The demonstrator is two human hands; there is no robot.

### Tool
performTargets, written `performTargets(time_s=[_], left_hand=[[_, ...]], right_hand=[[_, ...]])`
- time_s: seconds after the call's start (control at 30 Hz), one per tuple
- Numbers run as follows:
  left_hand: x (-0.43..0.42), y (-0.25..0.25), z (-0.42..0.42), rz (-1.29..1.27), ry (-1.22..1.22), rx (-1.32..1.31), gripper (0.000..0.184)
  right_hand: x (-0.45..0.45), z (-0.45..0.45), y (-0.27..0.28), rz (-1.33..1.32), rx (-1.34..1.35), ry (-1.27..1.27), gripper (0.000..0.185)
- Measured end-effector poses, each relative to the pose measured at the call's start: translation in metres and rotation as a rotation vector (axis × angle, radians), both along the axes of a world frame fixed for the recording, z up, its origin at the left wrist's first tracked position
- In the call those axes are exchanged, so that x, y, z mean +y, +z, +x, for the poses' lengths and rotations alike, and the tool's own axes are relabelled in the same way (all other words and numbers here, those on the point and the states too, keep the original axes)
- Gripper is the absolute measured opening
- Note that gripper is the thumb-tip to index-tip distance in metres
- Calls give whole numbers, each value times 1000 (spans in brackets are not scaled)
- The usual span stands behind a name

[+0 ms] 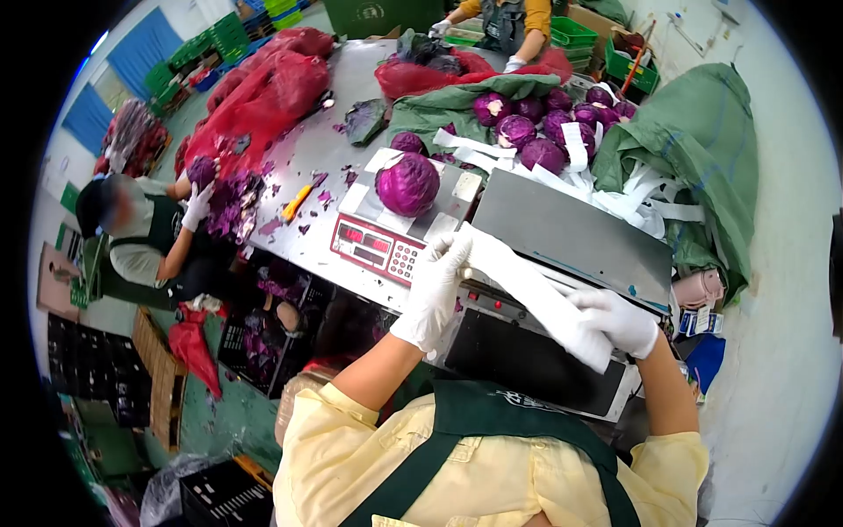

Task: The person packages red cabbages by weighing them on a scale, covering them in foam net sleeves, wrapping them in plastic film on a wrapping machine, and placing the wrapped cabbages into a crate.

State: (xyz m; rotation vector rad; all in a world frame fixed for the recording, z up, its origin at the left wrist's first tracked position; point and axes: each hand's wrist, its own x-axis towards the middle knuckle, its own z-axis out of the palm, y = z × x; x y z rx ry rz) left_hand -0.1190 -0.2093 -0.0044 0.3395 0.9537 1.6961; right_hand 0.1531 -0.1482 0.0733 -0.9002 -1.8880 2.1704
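Both my hands wear white gloves. My left hand (433,294) pinches the upper end of a long white strip (527,285) in front of the scale. My right hand (622,321) is closed around the strip lower down, so it slopes down to the right between them. A purple cabbage (407,184) rests on the weighing scale (358,255), whose red digits are lit. Under the strip is a machine with a dark flat plate (527,356) at its front and a grey cover (575,233) behind.
Several red cabbages (515,132) lie on green sacking at the back, with loose white strips (645,198) nearby. A yellow-handled knife (297,204) lies among purple leaf scraps. One co-worker (149,233) holds a cabbage at left; another person (505,26) stands across the table.
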Motion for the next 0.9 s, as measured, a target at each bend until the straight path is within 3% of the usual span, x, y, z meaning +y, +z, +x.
performTargets(time_s=[0.03,0.1,0.13,0.2,0.27,0.33,0.4,0.47,0.57,0.6,0.7,0.73,0.8,0.87,0.9], left_hand=[[-8,1,2,-1,16,-3,16],[-24,3,8,127,-50,-59,18],[-32,3,12,191,-85,-86,19],[-45,-4,34,153,-121,-57,18],[-61,-3,57,121,-169,-8,17],[-74,1,78,124,-75,111,13],[-81,-10,87,138,128,460,10],[-90,-14,83,114,430,1163,14],[-90,-13,79,103,575,1165,17],[-84,-20,73,148,601,1021,20],[-77,-13,47,239,590,1306,23],[-75,-7,42,185,565,1452,23],[-65,-7,29,191,547,1502,22],[-55,-11,19,241,590,1258,12],[-48,-15,14,245,510,998,8]], right_hand=[[-12,0,9,-131,-76,-82,34],[-1,18,-7,-431,491,14,42],[7,17,-29,-332,653,3,44],[-12,-14,-30,159,219,-254,42],[-34,-45,-57,284,262,-288,29],[-58,-68,-73,146,326,-371,27],[-79,-80,-66,174,351,-442,26],[-86,-85,-71,25,350,-490,22],[-86,-87,-77,-68,323,-540,14],[-83,-85,-78,-57,306,-482,19],[-82,-101,-66,6,417,-458,29],[-80,-111,-55,-52,397,-467,27],[-65,-115,-69,-81,262,-408,22],[-58,-126,-79,27,275,-467,18],[-54,-132,-77,64,263,-515,15]])
